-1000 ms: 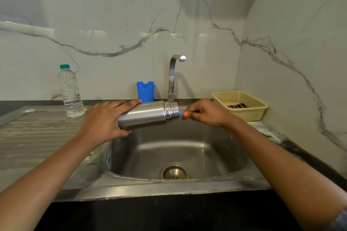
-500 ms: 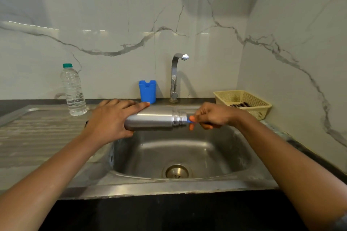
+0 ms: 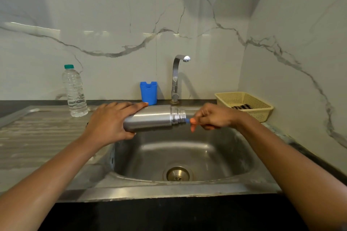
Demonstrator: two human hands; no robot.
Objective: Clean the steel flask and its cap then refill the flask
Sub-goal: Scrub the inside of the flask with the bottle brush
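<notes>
Steel flask, head view: grips base end with left hand, fingers wrapped round; pinches small blue piece at the mouth with right hand. Holds it sideways between the hands, sink below both. Could slip from the one-hand grip on smooth wall, drop into sink. Could jam blue piece if cocked off-axis.
</notes>
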